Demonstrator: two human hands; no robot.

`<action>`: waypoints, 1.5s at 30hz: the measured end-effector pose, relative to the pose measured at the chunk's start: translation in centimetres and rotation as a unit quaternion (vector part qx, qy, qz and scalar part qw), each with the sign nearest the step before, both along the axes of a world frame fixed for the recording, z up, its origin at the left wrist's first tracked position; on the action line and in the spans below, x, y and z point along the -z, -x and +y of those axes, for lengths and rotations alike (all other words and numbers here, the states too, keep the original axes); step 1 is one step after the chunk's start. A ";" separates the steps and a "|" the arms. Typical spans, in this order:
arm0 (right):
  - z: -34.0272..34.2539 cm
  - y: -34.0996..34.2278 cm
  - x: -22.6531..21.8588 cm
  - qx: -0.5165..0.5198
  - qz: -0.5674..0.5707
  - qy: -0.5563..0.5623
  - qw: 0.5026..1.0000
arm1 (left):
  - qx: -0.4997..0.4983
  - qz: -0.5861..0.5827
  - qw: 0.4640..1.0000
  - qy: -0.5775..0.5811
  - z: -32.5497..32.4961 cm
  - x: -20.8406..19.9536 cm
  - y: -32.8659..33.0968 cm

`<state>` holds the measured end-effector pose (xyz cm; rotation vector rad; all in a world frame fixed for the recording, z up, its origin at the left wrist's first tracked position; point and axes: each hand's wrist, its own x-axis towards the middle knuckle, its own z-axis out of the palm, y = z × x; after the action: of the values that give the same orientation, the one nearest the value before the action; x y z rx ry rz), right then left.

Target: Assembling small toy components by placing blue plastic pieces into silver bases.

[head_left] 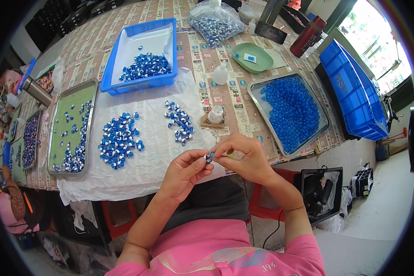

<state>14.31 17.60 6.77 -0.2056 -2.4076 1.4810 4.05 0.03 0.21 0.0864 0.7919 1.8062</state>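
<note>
Close to the table's front edge, my left hand (183, 174) pinches a small dark blue and white piece (207, 159) between thumb and fingertips. My right hand (247, 158) meets it from the other side, its thumb and forefinger closed on what looks like a light blue bead (211, 155) touching the piece. Past my hands, a small glass jar (215, 113) stands on a wooden block. Two piles of blue-and-white pieces, a larger pile (118, 140) and a smaller pile (179, 122), lie on white paper (156, 175). To the right, a metal tray (258, 102) holds many loose blue beads.
A blue bin (106, 83) and a green-lined metal tray (93, 92) hold more pieces. Farther off are a white squeeze bottle (220, 73), a green dish (257, 64), a filled plastic bag (216, 25) and a red flask (308, 37). A blue crate (354, 92) stands at right.
</note>
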 end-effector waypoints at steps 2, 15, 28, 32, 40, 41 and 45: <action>0.1 -0.4 -0.1 -0.002 0.002 -0.004 1.000 | 0.003 0.004 1.000 0.003 0.3 -0.2 -0.3; 0.7 -1.1 0.3 -0.046 -0.011 -0.005 0.999 | 0.013 0.040 0.999 0.016 0.3 0.3 -1.0; 3.6 -1.3 -1.7 -0.141 -0.055 0.048 0.987 | 0.046 0.057 0.997 0.024 0.2 -1.4 -0.5; 8.8 -1.2 -0.9 0.113 -0.013 -0.119 0.986 | -0.064 0.333 0.930 0.142 -1.5 -0.7 2.0; 21.3 0.1 2.8 0.259 -0.068 -0.338 0.902 | -0.162 0.657 0.670 0.306 -4.1 -0.3 6.1; 21.3 0.8 2.9 0.258 -0.067 -0.337 0.903 | -0.177 0.692 0.625 0.315 -4.4 0.2 6.5; 20.5 2.6 3.0 0.261 -0.154 -0.323 0.897 | -0.224 0.742 0.537 0.333 -4.6 0.6 6.8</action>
<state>11.74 38.08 3.75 -0.8931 -2.6328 0.4023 -2.78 -4.61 -0.43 1.1107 2.8813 1.3365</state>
